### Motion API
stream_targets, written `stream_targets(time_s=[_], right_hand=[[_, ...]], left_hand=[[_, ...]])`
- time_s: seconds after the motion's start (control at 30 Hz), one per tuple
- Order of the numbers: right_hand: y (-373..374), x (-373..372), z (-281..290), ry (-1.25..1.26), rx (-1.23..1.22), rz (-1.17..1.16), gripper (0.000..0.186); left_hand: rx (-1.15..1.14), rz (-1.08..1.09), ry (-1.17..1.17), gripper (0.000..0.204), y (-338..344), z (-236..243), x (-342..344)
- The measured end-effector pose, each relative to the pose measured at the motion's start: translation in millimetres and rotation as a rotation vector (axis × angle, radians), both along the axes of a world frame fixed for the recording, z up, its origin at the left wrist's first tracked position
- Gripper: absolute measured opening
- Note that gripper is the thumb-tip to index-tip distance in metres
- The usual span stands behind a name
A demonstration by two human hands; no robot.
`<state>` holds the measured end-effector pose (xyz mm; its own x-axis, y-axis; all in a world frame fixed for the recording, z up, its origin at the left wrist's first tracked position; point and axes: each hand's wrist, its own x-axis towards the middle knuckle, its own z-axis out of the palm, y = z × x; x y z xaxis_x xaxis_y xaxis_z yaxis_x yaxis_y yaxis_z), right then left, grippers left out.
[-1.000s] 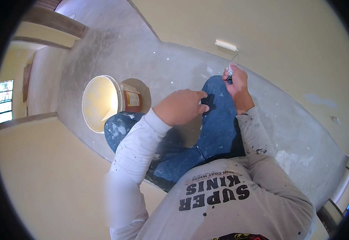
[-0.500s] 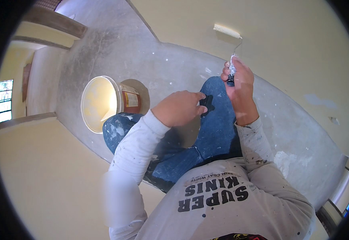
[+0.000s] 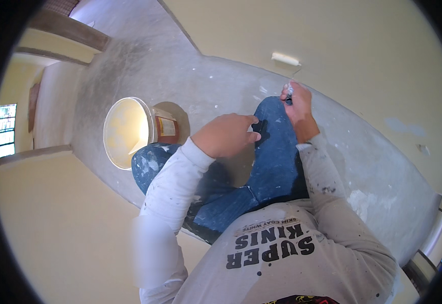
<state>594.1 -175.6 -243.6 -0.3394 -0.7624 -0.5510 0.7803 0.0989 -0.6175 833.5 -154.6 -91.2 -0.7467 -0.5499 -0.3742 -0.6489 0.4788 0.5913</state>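
My right hand is closed around the handle of a paint roller, just beyond my right knee. The roller's white sleeve lies against the cream wall, low down near the floor. My left hand hovers at or rests on the inner side of my right knee, thumb and forefinger apart and nothing seen in it. A dark patch, seemingly its shadow, shows on the jeans there. To the left, a paint bucket with a brownish-red label stands with its cream-coated inside showing.
Grey concrete floor with white paint spots runs around me and meets the wall along a curved-looking edge. A second cream wall is at my left. A barred window and doorway lie at the far left.
My right hand has drawn the roller down the wall, closer to the floor edge, and its arm has come back toward me. The left hand and the bucket have hardly moved.
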Motion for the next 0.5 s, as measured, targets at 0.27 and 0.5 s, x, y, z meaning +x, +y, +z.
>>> stream_targets(time_s=[0.27, 0.5], right_hand=[[47.1, -14.1, 90.7, 0.099, -0.099, -0.001, 0.015], [26.2, -29.4, 3.4, -0.038, 0.002, 0.002, 0.010]], left_hand=[[-0.019, -0.013, -0.027, 0.047, 4.5, 4.7, 4.2], [-0.024, -0.042, 0.004, 0.047, 2.1, -2.5, 1.7]])
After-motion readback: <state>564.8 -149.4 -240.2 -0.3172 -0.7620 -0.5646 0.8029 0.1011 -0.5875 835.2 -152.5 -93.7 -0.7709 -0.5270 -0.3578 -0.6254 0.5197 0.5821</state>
